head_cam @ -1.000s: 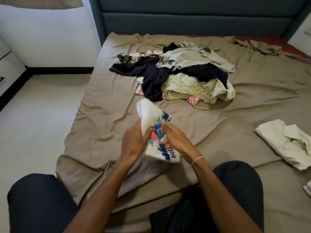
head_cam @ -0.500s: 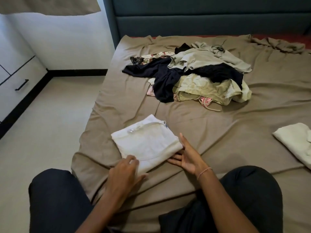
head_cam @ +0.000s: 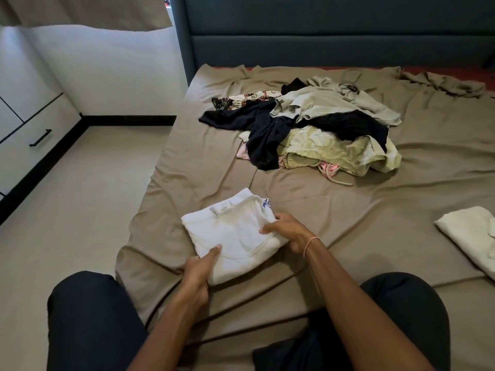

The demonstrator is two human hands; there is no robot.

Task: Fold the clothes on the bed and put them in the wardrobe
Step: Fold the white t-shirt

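The left hand (head_cam: 199, 271) and right hand (head_cam: 290, 232) grip the white shirt (head_cam: 235, 228) (fingers (head_cam: 267, 231) curled round).

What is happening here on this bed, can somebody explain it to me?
A person is folding laundry. The white T-shirt, already folded, is held low over the brown sheet: the left hand grips its near corner and the right hand grips its right edge. A pile of unfolded clothes lies farther up the bed, and a folded pale garment lies off to the right.

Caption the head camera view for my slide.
Folded white shirt gripped by the left hand and right hand on the bedsheet, clothes pile beyond.
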